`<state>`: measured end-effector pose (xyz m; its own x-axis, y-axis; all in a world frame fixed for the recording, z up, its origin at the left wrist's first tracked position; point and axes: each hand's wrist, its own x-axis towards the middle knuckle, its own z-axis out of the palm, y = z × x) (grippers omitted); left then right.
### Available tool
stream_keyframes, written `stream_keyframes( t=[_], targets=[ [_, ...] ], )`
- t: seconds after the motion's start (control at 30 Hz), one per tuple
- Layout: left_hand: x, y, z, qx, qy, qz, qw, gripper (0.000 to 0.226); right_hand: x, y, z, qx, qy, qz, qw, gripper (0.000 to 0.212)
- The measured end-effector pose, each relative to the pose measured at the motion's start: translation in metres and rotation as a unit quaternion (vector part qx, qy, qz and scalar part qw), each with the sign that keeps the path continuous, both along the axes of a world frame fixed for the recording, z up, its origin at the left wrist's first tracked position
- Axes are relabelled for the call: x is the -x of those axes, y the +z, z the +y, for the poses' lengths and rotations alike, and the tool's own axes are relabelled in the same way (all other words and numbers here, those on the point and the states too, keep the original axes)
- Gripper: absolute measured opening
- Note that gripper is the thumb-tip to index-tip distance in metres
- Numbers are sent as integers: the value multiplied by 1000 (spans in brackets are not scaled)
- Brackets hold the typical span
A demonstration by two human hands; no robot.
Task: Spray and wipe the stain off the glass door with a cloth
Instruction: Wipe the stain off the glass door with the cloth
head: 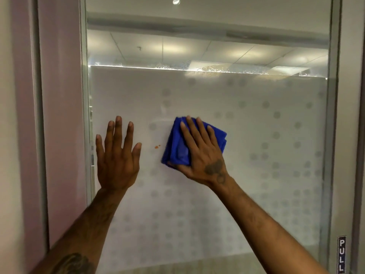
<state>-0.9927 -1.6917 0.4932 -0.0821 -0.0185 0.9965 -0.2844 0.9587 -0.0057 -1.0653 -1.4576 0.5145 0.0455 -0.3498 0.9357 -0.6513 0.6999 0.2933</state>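
Note:
A glass door point(256, 123) with a frosted, dotted film fills the view. A small orange stain point(157, 146) sits on the frosted part, between my two hands. My right hand point(203, 153) presses a folded blue cloth point(177, 147) flat against the glass, just right of the stain; the cloth's left edge is a short gap from it. My left hand point(117, 155) rests flat on the glass to the left of the stain, fingers spread, holding nothing. No spray bottle is in view.
A metal door frame point(86, 115) runs down the left of the pane and another point(332, 135) down the right, with a black PULL label point(341, 254) at the lower right. Clear glass above the film shows ceiling lights. A pale wall point(25, 135) stands at the left.

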Motion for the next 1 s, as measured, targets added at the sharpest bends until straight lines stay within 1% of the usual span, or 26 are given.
stream_keyframes(
  t=[0.07, 0.13, 0.2, 0.27, 0.3, 0.33, 0.37, 0.43, 0.53, 0.63, 0.7, 0.77, 0.8, 0.87, 0.93, 1.0],
  targets=[
    [0, 1, 0, -3, 2, -5, 1000, 64, 8, -17, 16, -25, -15, 23, 999, 88],
    [0, 1, 1, -6, 2, -3, 1000, 63, 17, -24, 31, -10, -22, 24, 999, 79],
    [0, 1, 1, -10, 3, -5, 1000, 62, 22, -20, 35, 76, -4, -26, 997, 75],
    [1, 1, 1, -12, 8, -9, 1000, 63, 16, -4, 25, 188, 51, -105, 975, 73],
    [1, 1, 0, -13, 9, -11, 1000, 62, 10, 7, 16, 221, 77, -130, 963, 72],
    [1, 1, 0, -15, 8, -12, 1000, 62, 4, 17, 7, 233, 93, -143, 958, 71],
    [0, 1, 0, -16, 5, -12, 1000, 62, -1, 26, -3, 224, 99, -143, 959, 71],
    [-1, 2, 0, -17, 1, -15, 1000, 62, -9, 34, -21, 157, 91, -124, 976, 70],
    [-5, 3, -3, -14, -25, -17, 999, 59, -15, 26, -40, 6, 32, -64, 997, 73],
    [-9, 4, -13, 3, -52, -26, 998, 56, -15, 6, -38, -106, -9, -3, 994, 73],
    [-10, 4, -17, 12, -48, -37, 998, 56, -11, -10, -26, -168, -17, 40, 985, 72],
    [-10, 3, -18, 13, -40, -43, 998, 57, -4, -23, -9, -209, -21, 65, 976, 70],
    [-10, 3, -18, 12, -37, -45, 998, 57, 0, -26, 0, -207, -22, 69, 976, 68],
    [-9, 3, -17, 12, -30, -47, 998, 57, 5, -28, 11, -148, -19, 55, 987, 67],
    [-9, 2, -17, 10, -32, -47, 998, 56, 5, -22, 7, -35, -1, 7, 999, 66],
    [-10, 3, -18, 8, -41, -45, 998, 56, -4, -8, -13, 76, 31, -52, 995, 65]
  ],
)
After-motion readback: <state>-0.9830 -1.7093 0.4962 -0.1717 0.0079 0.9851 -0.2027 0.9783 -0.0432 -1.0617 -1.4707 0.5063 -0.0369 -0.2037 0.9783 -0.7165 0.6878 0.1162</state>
